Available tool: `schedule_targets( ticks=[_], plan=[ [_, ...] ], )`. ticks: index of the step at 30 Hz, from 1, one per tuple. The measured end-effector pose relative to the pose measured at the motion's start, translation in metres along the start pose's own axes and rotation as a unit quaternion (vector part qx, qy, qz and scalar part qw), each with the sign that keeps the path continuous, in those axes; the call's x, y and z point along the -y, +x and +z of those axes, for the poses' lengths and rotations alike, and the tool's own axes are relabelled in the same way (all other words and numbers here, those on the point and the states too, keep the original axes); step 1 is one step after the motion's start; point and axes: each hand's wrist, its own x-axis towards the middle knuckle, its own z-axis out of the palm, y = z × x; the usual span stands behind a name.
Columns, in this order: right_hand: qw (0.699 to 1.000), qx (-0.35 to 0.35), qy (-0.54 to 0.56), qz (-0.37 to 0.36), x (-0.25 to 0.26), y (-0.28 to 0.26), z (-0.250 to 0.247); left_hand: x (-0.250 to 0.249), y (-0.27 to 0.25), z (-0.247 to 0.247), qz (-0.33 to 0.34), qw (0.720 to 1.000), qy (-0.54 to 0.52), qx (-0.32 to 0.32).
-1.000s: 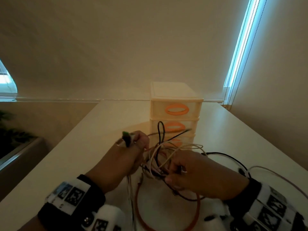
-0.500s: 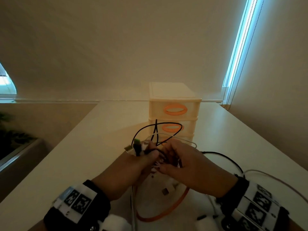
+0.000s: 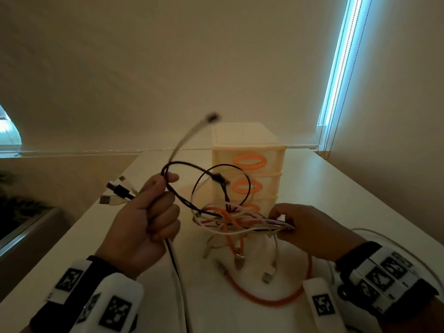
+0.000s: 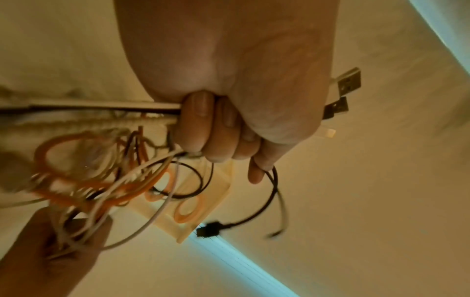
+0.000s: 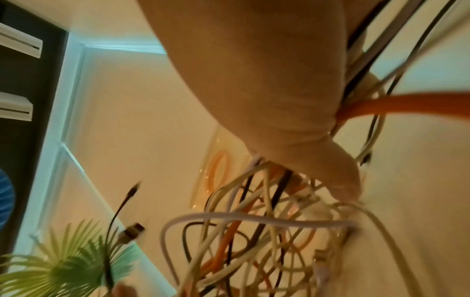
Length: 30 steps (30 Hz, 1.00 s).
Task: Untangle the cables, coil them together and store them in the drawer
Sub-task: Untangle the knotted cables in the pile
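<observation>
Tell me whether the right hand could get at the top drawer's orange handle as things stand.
Probably not yet. The right hand grips the tangled cables, so no finger is free, though nothing solid blocks the top drawer's orange handle on the drawer unit behind the tangle.

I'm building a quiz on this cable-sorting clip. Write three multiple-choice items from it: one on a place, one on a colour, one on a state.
1. Where does the drawer unit stand?
A. on the table, beyond the hands
B. on the floor
C. on a wall shelf

2. What colour are the drawer handles?
A. blue
B. orange
C. black

3. What is the left hand doing?
A. resting flat on the table
B. pulling a drawer open
C. gripping several cable ends in a fist

Answers:
1 A, it stands on the table behind the cable tangle.
2 B, each oval handle is orange.
3 C, USB plugs stick out beside its curled fingers, while the right hand holds the tangle.
</observation>
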Motion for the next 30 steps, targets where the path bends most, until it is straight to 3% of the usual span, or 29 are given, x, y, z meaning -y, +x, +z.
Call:
schedule_targets(
  ticks=[4,9,11,13,15,20,23,27,30],
  plan=[
    [0.999,0.027,-0.015,-0.019,-0.008,0.0,0.0,0.008,-0.001,0.002,-0.018,0.998,0.052,-0.009],
    [0.979,0.089,0.136,-0.121,0.018,-0.013,-0.01,0.025,-0.007,0.015,-0.051,0.993,0.106,0.006],
    [0.977,0.063,0.177,-0.101,0.035,-0.017,-0.016,0.029,-0.01,0.018,-0.061,0.991,0.118,0.016],
    [0.966,-0.026,0.246,-0.079,0.049,-0.016,-0.016,0.032,-0.012,0.02,-0.065,0.989,0.127,0.028],
    [0.935,-0.086,0.343,-0.042,0.062,-0.015,-0.014,0.035,-0.014,0.021,-0.066,0.987,0.143,0.043],
    [0.81,-0.043,0.581,0.075,0.082,-0.014,0.002,0.046,-0.016,0.019,-0.055,0.965,0.241,0.083],
    [0.752,-0.068,0.652,0.074,0.084,-0.01,0.007,0.046,-0.02,0.024,-0.029,0.934,0.341,0.105],
    [0.68,-0.078,0.726,0.066,0.079,-0.007,0.006,0.043,-0.02,0.024,-0.011,0.909,0.399,0.118],
    [0.657,-0.079,0.748,0.051,0.079,-0.008,0.006,0.043,-0.02,0.025,-0.001,0.868,0.468,0.169]
  ],
)
